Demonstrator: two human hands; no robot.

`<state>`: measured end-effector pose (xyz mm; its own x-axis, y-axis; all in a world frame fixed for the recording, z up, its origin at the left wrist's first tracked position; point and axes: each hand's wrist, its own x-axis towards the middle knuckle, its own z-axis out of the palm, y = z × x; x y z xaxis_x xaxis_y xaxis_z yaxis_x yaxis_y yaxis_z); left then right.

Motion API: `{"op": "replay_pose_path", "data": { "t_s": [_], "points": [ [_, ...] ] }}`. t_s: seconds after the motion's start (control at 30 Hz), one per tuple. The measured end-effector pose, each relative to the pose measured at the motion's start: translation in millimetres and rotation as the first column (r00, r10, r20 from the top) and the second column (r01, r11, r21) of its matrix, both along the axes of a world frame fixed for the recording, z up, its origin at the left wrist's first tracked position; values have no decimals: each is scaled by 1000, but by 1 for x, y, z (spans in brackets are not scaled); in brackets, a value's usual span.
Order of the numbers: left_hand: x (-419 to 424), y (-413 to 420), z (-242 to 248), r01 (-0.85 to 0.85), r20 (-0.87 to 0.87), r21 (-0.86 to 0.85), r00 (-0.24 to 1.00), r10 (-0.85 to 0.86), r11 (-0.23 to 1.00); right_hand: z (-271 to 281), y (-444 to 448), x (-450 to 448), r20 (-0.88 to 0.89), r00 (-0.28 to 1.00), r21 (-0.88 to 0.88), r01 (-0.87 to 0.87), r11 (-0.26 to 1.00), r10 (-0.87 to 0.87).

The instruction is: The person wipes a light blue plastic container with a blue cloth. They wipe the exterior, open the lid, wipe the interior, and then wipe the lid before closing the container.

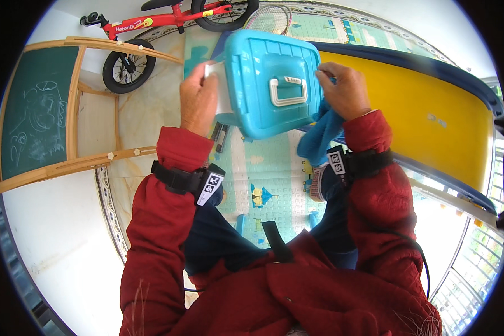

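Note:
A turquoise plastic storage box, its ribbed lid [256, 54] facing me, is held up in front of me. A white carrying handle [289, 101] lies on the lid. My left hand [198, 98] grips a white latch or flap at the box's left side, thumb on top. At the lid's right edge is my right hand [345, 90], its fingers pinched, with a blue cloth [322, 136] hanging below it. Whether those fingers hold the cloth, the lid's edge or both, I cannot tell. The inside of the box is hidden.
A green chalkboard [40, 113] in a wooden frame stands at the left, with a red balance bike [147, 25] behind it. A yellow panel with a blue rim [420, 113] spans the right. Badminton rackets [271, 20] lie at the back. Below is a patterned foam mat [256, 168].

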<state>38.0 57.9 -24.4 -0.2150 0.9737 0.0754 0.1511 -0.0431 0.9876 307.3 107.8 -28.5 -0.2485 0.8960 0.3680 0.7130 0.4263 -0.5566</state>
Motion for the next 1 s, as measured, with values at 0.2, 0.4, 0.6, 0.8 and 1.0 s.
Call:
{"op": "replay_pose_path", "data": {
  "t_s": [0.2,0.4,0.6,0.8,1.0],
  "points": [
    [-47,10,8,-163,199,-81,964,176,983,2,12,36,102,992,-119,92,989,-80],
    [-126,6,-54,174,-47,-71,983,-178,982,20,5,29,-555,832,-416,-286,863,9],
    [-178,29,-154,250,753,-185,658,-27,951,35,-2,12,-704,710,-335,-345,877,10],
    [-173,17,-162,298,784,-281,620,39,912,42,-8,3,-712,698,-227,-331,916,76],
    [-159,9,-145,343,757,-330,653,29,879,41,-7,0,-680,720,-160,-329,931,137]
  ]
}}
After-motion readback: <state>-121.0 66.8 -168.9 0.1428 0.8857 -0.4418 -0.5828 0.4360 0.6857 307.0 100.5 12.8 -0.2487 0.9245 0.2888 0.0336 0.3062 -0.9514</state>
